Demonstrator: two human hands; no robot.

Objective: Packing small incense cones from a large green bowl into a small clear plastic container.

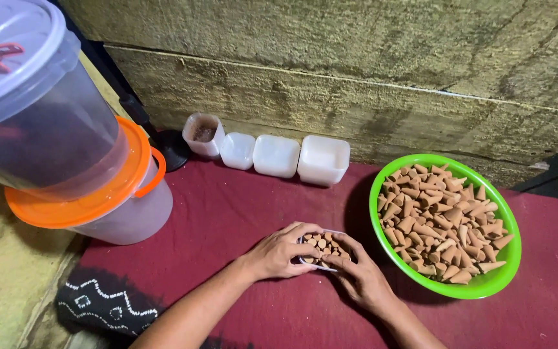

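Dim, warm indoor light from above/front. Soft shadow left of green bowl (505,271) on red cloth (227,213). Slight glare on clear lid (8,58). Wide-angle bend at edges; near container blurry, center sharp.

A: Where is there open room on the dark red cloth mat (240,207)?

B: The middle strip is open, between the row of 4 small white square plastic tubs (276,155) along the stone wall (356,71) and the hands.

A: And the sides?

B: The round green plastic bowl of brown cones (445,223) blocks the right; 2 stacked clear lidded containers (66,142) crowd the left.
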